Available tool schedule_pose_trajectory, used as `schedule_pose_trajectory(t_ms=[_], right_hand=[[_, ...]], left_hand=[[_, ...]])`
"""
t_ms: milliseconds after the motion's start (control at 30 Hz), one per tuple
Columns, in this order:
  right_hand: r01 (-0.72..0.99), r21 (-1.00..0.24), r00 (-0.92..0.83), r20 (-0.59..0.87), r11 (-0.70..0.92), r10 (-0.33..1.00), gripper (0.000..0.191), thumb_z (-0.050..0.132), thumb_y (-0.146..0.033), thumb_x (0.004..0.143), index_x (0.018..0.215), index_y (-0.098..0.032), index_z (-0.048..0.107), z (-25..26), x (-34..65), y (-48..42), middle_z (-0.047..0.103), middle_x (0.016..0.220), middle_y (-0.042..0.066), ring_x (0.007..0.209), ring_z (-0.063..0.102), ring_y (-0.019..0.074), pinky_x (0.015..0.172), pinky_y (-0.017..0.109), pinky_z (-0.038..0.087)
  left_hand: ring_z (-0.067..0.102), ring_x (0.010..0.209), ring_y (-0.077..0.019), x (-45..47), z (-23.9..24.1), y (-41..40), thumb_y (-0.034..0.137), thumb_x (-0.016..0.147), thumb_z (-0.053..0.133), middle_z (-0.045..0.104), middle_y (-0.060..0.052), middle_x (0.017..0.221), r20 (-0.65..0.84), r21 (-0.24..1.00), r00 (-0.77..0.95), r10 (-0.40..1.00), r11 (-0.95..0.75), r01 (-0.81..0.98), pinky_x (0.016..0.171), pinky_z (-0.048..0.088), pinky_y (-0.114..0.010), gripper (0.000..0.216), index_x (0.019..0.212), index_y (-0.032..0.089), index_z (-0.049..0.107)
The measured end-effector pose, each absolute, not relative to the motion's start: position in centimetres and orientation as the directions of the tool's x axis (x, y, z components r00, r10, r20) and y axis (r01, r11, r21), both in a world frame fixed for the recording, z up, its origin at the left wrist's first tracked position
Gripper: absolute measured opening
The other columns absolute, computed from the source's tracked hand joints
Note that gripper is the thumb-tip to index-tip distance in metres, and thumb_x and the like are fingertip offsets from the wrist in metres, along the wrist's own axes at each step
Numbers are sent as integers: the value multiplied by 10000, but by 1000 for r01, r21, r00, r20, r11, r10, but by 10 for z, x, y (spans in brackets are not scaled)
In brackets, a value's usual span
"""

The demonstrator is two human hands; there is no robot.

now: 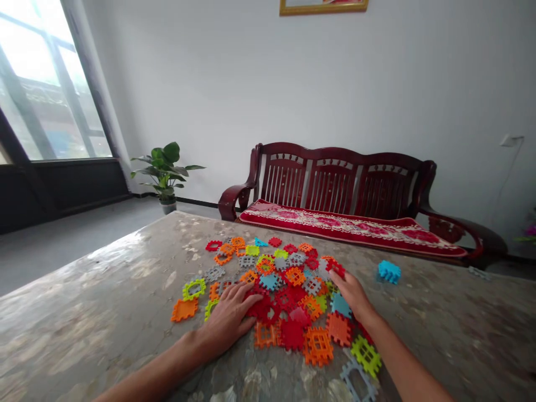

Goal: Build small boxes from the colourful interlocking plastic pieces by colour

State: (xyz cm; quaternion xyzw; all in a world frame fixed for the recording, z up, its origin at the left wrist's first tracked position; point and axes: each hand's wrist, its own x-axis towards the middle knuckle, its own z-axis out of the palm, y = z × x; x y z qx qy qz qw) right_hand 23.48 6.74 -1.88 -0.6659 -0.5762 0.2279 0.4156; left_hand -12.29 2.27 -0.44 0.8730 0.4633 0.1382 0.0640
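A loose pile of colourful plastic interlocking tiles with toothed edges covers the middle of the table; some have window-like openings. My left hand (232, 312) lies on the pile's left side, fingers stretched out over grey and red pieces. At the pile's right edge, my right hand (352, 293) pinches a red interlocking tile (336, 267) between thumb and fingers. Near my right forearm are a lime tile (366, 355) and a grey frame tile (358, 381). An orange tile (185, 310) and a lime frame tile (194, 289) lie left of my left hand.
A small stack of blue tiles (389, 272) stands apart on the right of the patterned table (104, 329). Behind the table is a dark wooden bench (330, 184) with a red floral cushion (355, 226). A potted plant (165, 173) stands near the window at left.
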Motion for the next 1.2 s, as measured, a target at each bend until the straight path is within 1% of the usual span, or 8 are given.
schedule_pose_trajectory(t_ms=[100,233,333,500,733,967,1067,1200], right_hand=[[620,-783,297,280,39,913,491,511,-478,797,1173,-183,620,-18,239,61,699,1098,88,1045,631,268,883,385,503],[838,-528,150,468,139,871,468,496,-373,830,1259,-207,583,-14,221,29,594,1304,103,1237,511,277,1065,462,381],[856,-433,-106,386,281,917,478,559,-377,826,1290,-260,576,-12,189,-3,572,1356,63,1270,483,260,1101,448,347],[850,-379,-314,193,366,929,766,734,-451,681,1391,-300,488,-11,150,-36,466,1474,44,1367,369,323,1156,506,226],[834,-477,-162,270,278,949,170,589,-299,811,917,-234,705,-13,180,-16,664,1226,59,1103,613,236,983,400,443],[805,-540,38,459,245,888,271,467,-342,918,994,-222,698,-33,206,2,699,1129,74,1058,631,221,972,397,470],[822,-504,70,553,267,830,278,467,-371,929,978,-225,699,-28,209,2,686,1111,80,1051,618,230,966,413,474],[824,-480,68,610,300,789,247,506,-386,923,963,-249,707,-22,206,-3,647,1084,74,1000,623,217,884,369,517]], left_hand=[[508,1199,-228,-113,-1,30,239,891,505,562,-28,1340,223,257,577,786,-618,743,1050,401,-417,327,1185,319,623],[527,1114,-204,-99,-2,37,191,898,482,630,-24,1207,261,270,609,749,-662,699,983,420,-362,279,1102,295,640],[518,1104,-211,-84,-4,41,171,872,512,645,-27,1153,289,260,615,734,-678,687,974,412,-366,237,1018,283,662],[530,1081,-199,-74,-10,49,132,838,531,657,-26,1093,324,298,614,720,-694,656,961,410,-340,208,934,259,665],[548,1045,-199,-93,-5,54,110,829,487,663,-40,1078,286,275,504,815,-574,772,968,383,-369,231,916,242,655],[402,1299,-314,-78,15,43,128,775,505,551,-88,1344,131,173,318,939,-338,925,1048,284,-573,431,1172,263,604],[390,1307,-286,-61,11,29,214,800,541,514,-64,1378,209,241,412,887,-455,857,1062,319,-489,441,1232,289,577],[506,1131,-257,-45,-1,11,432,819,590,582,-59,1224,229,312,477,848,-528,789,967,415,-408,363,1152,289,616]])
